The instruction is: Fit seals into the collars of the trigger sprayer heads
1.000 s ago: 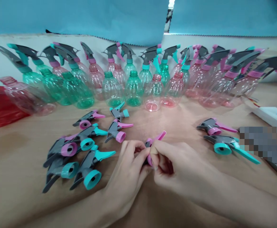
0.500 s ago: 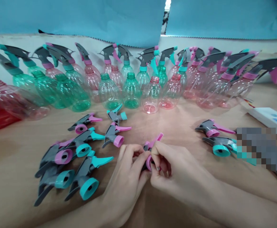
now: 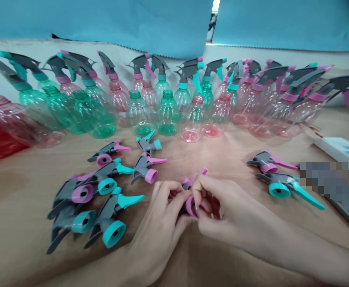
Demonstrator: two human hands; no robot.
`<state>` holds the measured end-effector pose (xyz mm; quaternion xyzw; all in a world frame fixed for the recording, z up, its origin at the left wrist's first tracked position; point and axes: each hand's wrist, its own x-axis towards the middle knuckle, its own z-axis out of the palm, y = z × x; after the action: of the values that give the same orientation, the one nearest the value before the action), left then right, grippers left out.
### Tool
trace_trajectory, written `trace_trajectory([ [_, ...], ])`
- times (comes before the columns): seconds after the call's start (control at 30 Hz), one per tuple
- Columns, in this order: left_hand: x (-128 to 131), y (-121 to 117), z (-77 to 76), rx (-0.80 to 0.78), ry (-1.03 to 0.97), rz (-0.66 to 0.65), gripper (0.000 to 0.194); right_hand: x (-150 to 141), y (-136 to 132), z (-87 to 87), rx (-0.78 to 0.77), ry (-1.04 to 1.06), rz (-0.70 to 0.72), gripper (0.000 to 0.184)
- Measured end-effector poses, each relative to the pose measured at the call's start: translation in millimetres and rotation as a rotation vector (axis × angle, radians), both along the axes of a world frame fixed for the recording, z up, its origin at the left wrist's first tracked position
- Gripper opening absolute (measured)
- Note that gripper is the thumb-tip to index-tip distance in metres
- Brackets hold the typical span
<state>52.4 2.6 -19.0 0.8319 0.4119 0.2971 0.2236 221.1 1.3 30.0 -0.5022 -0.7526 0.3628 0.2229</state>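
Note:
Between both hands, low in the middle of the head view, is a trigger spray head with a pink collar (image 3: 190, 206) and a pink trigger (image 3: 204, 172). The fingers of my left hand (image 3: 165, 215) are wrapped round its grey body, most of which they hide. My right hand (image 3: 222, 203) is closed, with thumb and fingertips pinched at the collar's open end. Anything small between those fingertips cannot be made out. To the left lie several loose spray heads with turquoise or pink collars, the nearest being a turquoise-collared spray head (image 3: 114, 234).
Uncapped bottles, including a green bottle (image 3: 167, 115) and a pink bottle (image 3: 193, 121), stand before a back row of bottles with sprayers. Two spray heads (image 3: 279, 190) lie at the right, near a white box (image 3: 342, 149). A red bag (image 3: 1, 137) is at the left.
My right hand has shifted slightly right and its fingertips have turned at the collar, so more of the pink ring shows. My left hand keeps its hold. The view has moved slightly.

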Motion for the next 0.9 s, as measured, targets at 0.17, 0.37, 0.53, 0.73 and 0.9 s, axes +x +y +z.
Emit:
trace_trajectory([
  [0.17, -2, 1, -2.9, 0.006, -0.008, 0.000, 0.023, -1, 1, -2.3, 0.124, -0.076, -0.056, 0.019],
  [0.37, -3, 1, 4.8, -0.066, 0.000, -0.048, 0.019, 9, 6, 9.3, -0.114, 0.051, 0.016, 0.011],
  [0.53, -2, 0, 11.5, -0.068, 0.014, -0.067, 0.017, 11, 6, 11.5, -0.293, 0.142, -0.058, 0.016],
  [0.73, -6, -1, 4.4, 0.008, -0.031, -0.072, 0.019, 10, 4, 9.8, -0.303, 0.174, -0.090, 0.019],
  [0.9, -6, 1, 3.3, 0.016, -0.050, -0.065, 0.018, 10, 2, 7.9, -0.250, 0.161, -0.064, 0.017],
])
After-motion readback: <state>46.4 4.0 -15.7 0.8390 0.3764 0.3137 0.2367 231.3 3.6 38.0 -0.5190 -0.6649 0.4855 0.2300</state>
